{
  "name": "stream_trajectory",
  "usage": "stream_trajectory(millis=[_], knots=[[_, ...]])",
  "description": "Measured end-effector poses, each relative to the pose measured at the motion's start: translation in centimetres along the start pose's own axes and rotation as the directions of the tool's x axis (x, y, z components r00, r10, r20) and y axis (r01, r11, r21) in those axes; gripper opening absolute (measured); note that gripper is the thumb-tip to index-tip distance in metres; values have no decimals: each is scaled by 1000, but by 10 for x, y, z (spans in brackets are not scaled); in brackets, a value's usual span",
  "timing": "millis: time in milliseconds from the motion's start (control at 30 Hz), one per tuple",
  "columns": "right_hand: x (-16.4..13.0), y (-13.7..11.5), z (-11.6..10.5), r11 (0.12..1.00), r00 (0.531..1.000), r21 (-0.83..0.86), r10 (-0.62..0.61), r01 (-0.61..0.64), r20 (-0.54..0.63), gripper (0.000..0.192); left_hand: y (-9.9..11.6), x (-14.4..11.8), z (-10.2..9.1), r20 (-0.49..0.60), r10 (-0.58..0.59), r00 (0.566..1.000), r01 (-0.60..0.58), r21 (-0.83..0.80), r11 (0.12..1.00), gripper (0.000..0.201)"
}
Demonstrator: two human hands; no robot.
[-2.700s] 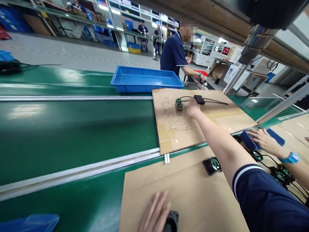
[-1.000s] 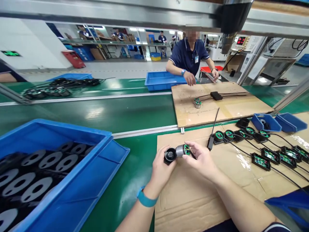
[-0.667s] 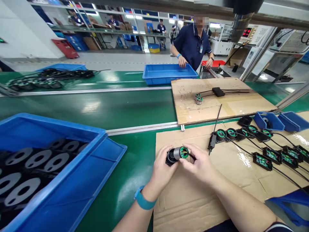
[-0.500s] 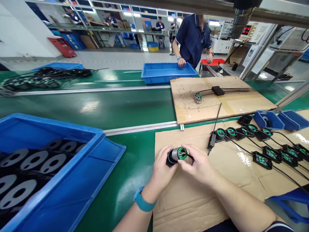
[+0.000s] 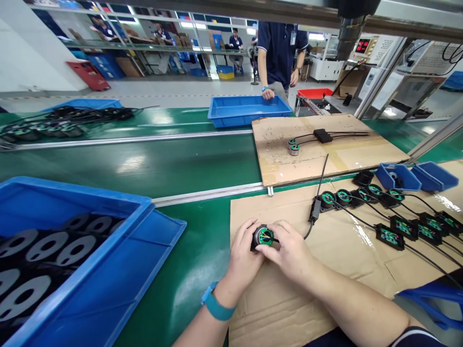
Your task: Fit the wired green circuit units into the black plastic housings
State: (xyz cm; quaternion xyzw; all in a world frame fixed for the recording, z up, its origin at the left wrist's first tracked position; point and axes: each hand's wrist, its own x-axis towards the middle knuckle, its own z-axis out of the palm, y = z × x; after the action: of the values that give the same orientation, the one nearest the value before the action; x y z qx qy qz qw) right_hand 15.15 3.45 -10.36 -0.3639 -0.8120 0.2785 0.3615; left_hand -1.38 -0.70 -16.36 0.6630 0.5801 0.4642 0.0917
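Both hands, left hand (image 5: 243, 250) and right hand (image 5: 289, 250), close around the round motor part (image 5: 263, 236) above the cardboard sheet (image 5: 289, 308); pressing evenly should seat it straight.

A green conveyor (image 5: 144, 164) crosses a lit factory hall; grey floor (image 5: 144, 94) and shelving (image 5: 144, 43) lie beyond.

**Readable markings**

Red lit digits glow on a display panel (image 5: 362, 46) at the back right, too small to make out. A badge (image 5: 292, 37) hangs on the co-worker's shirt, its print illegible. Nothing else carries legible text.
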Motion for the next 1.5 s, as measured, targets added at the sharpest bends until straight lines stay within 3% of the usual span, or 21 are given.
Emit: stream_trajectory(millis=[133, 300, 433, 600, 767, 867, 933, 1033, 1067, 1100, 1167, 1233, 1333, 1400, 1433, 1500], knots=[[-3, 1, 8, 999, 999, -48, 14, -16, -49, 42, 1, 0, -2, 7, 10, 1000, -10, -6, 1000, 57], [-4, 3, 12, 992, 997, -111, -64, 59, -46, 54, 2, 4, -3, 11, -27, 1000, 28, -44, 999, 50], [0, 3, 6, 984, 990, -112, -130, 135, 51, 48, -1, 5, -2, -5, -82, 997, 81, -81, 993, 53], [6, 3, 2, 958, 957, -252, -61, 136, 284, 35, -9, 2, 3, 60, -95, 994, 101, -117, 988, 55], [9, 9, 7, 969, 972, -214, -77, 126, 224, 40, -12, 3, 6, 87, -137, 987, 149, -153, 977, 58], [11, 18, 10, 979, 969, -161, -88, 128, 232, 40, -17, 1, 7, 185, -215, 959, 247, -170, 954, 61], [13, 24, 11, 972, 957, -182, -95, 149, 274, 44, -23, -2, 9, 266, -247, 932, 305, -202, 931, 79], [19, 30, 11, 953, 947, -236, -114, 190, 300, 47, -33, -4, 11, 346, -239, 907, 350, -306, 885, 133], [22, 30, 10, 949, 949, -244, -125, 200, 290, 43, -36, -3, 10, 351, -237, 906, 364, -359, 860, 141], [26, 29, 9, 947, 954, -246, -137, 206, 268, 39, -38, 0, 8, 341, -244, 908, 379, -417, 826, 140], [33, 22, 4, 949, 973, -247, -157, 196, 171, 38, -40, 6, 2, 281, -309, 909, 415, -523, 745, 118], [39, 16, 0, 948, 988, -283, -128, 146, 81, 41, -38, 15, -3, 194, -447, 873, 466, -598, 652, 97], [44, 11, -2, 925, 983, -372, -3, 72, 183, 31, -32, 24, -7, 99, -611, 785, 499, -685, 530, 89], [44, 11, 0, 922, 959, -380, 34, 80, 282, 22, -30, 25, -6, 68, -651, 756, 496, -709, 501, 88], [43, 12, 1, 930, 963, -356, 11, 89, 268, 22, -29, 25, -4, 62, -657, 751, 496, -710, 500, 87], [39, 15, 5, 947, 991, -305, -64, 96, 115, 29, -29, 23, -2, 57, -652, 756, 486, -716, 501, 86]])
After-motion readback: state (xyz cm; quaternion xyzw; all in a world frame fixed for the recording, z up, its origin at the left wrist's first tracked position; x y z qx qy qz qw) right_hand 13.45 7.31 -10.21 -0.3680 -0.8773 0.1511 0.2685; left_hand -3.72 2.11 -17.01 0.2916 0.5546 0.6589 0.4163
